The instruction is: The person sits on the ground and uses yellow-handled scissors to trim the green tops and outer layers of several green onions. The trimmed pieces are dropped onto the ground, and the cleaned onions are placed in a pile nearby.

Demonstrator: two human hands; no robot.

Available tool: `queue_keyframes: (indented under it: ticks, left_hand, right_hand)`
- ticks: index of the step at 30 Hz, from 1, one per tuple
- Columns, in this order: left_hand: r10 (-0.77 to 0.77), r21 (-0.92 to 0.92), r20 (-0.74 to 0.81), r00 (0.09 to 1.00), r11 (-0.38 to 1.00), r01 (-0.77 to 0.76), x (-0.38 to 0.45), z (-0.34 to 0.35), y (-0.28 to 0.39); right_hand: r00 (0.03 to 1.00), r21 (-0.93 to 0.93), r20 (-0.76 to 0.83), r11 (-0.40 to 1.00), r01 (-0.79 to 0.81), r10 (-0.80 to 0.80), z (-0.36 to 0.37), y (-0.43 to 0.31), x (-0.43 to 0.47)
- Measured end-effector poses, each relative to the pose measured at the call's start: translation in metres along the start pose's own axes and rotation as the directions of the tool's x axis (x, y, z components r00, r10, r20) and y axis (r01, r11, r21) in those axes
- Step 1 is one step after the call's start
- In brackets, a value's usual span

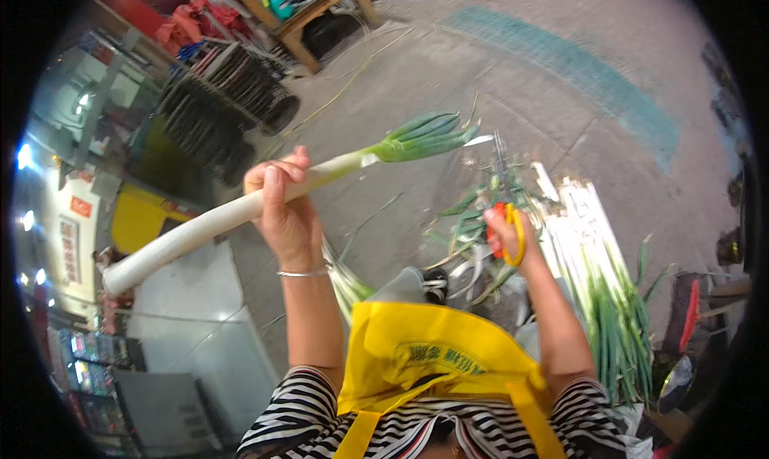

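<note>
My left hand [282, 203] grips a thick leek or large green onion [198, 234] around its pale stalk. The white root end points to the lower left, and the short green leaves [426, 136] reach to the upper right. In my right hand [510, 234] is a pair of scissors [501, 176] with red and yellow handles, blades pointing away from me. Whether the blades are parted is blurred. Beneath the scissors lies a heap of green and pale leaf scraps [471, 224]. To the right rests a large pile of the same long stalks [589, 243], white ends away from me.
More stalks [345, 285] lie on the floor behind my left forearm. A grey-white panel [192, 315] stands at left. Stacked dark crates or baskets [222, 98] and a wooden table [294, 26] are farther off. A yellow hose [354, 68] crosses the concrete floor [384, 104].
</note>
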State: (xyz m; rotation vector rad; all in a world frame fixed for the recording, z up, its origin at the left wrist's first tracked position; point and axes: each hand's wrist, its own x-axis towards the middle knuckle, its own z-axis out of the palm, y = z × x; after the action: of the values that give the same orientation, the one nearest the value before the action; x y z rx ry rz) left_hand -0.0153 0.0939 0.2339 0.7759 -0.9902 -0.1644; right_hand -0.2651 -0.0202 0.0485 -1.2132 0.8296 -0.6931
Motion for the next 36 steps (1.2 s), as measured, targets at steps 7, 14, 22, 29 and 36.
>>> queue_keyframes:
  ticks: [7,14,22,29,36]
  left_hand:
    - [-0.157,-0.539,-0.24,0.958,0.842,0.003,-0.037,-0.007,-0.08]
    - [-0.444,-0.892,-0.078,0.893,0.43,0.137,-0.061,-0.038,-0.116]
    - [-0.364,-0.942,0.081,0.928,0.275,0.19,-0.062,-0.08,-0.122]
    - [-0.564,-0.798,0.183,0.805,0.393,0.456,-0.094,0.009,-0.13]
    - [-0.691,-0.637,0.14,0.709,0.485,0.599,-0.122,0.054,-0.155]
  right_hand:
    - [0.989,0.015,0.136,0.998,-0.056,0.053,-0.037,0.004,-0.018]
    - [0.923,0.453,-0.386,0.871,0.191,-0.001,-0.017,0.003,0.014]
    - [0.81,0.532,-0.585,0.735,0.421,-0.04,-0.026,-0.011,0.026]
    - [0.828,0.623,-0.557,0.628,0.466,-0.061,-0.017,-0.01,0.03]
    - [0.87,0.628,-0.491,0.672,0.394,-0.052,-0.01,-0.012,0.029]
